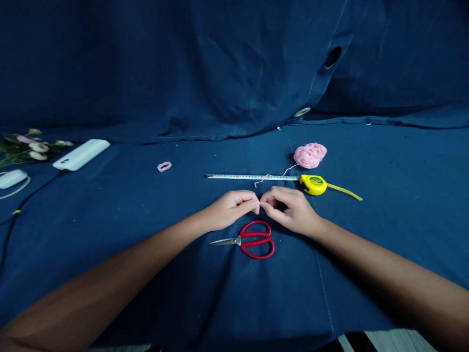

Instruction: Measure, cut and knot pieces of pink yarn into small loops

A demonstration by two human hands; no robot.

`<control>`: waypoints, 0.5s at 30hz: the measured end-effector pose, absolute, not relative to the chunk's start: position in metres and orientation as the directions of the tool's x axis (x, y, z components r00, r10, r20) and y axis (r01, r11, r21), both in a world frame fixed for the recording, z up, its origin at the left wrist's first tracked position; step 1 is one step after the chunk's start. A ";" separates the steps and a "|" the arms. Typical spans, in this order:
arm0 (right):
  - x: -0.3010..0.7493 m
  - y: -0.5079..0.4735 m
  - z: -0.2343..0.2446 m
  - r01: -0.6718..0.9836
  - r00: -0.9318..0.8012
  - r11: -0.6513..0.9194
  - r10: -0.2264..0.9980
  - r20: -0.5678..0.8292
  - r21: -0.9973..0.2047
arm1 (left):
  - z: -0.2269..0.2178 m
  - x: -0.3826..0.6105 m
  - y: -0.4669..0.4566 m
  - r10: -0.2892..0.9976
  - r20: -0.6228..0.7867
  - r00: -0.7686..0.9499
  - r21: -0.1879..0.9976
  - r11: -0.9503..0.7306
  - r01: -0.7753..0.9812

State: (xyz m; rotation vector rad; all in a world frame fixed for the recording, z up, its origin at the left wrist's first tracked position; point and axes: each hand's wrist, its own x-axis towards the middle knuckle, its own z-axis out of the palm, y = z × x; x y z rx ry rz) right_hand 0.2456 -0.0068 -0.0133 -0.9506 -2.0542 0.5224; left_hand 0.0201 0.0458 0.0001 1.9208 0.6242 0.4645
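My left hand (238,208) and my right hand (289,208) meet fingertip to fingertip above the blue cloth. Both are closed in a pinch; whatever is between the fingers is too small to make out. Just below them lie red-handled scissors (256,240), blades closed and pointing left. Beyond my hands a yellow tape measure (313,185) rests with its blade (252,177) pulled out to the left. Behind it sits a ball of pink yarn (309,155), whose loose end (262,182) crosses the tape blade and stops near my fingers.
A small pink yarn loop (164,166) lies left of the tape's tip. At the far left are a white power bank (82,155) with a black cable (27,200), a white round-edged device (12,179) and flowers (36,148). A blue curtain (183,68) hangs behind.
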 end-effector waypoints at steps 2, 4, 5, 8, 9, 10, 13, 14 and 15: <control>0.246 -0.007 -0.014 0.446 -0.398 0.635 0.772 0.495 -0.631 | 0.001 0.021 0.046 0.606 0.048 0.794 0.915 -0.345 0.208; 0.246 -0.006 -0.014 0.451 -0.398 0.638 0.770 0.500 -0.624 | 0.001 0.021 0.046 0.609 0.038 0.792 0.920 -0.331 0.211; 0.247 -0.006 -0.014 0.454 -0.398 0.641 0.767 0.503 -0.619 | 0.001 0.021 0.045 0.610 0.029 0.792 0.922 -0.321 0.215; 0.247 -0.006 -0.014 0.462 -0.399 0.652 0.758 0.516 -0.601 | 0.001 0.021 0.045 0.613 0.019 0.790 0.931 -0.299 0.209; 0.247 -0.006 -0.014 0.463 -0.399 0.656 0.755 0.521 -0.596 | 0.001 0.021 0.045 0.613 0.027 0.790 0.933 -0.299 0.201; 0.247 -0.005 -0.013 0.464 -0.398 0.659 0.752 0.525 -0.592 | 0.000 0.021 0.045 0.613 0.036 0.790 0.933 -0.304 0.193; 0.248 -0.005 -0.013 0.469 -0.396 0.666 0.746 0.535 -0.580 | -0.002 0.022 0.046 0.612 0.068 0.788 0.929 -0.326 0.173; 0.248 -0.005 -0.014 0.470 -0.397 0.668 0.743 0.538 -0.576 | -0.003 0.022 0.047 0.610 0.078 0.788 0.928 -0.333 0.166; 0.248 -0.005 -0.014 0.471 -0.399 0.671 0.741 0.541 -0.572 | -0.004 0.022 0.047 0.607 0.089 0.790 0.927 -0.340 0.157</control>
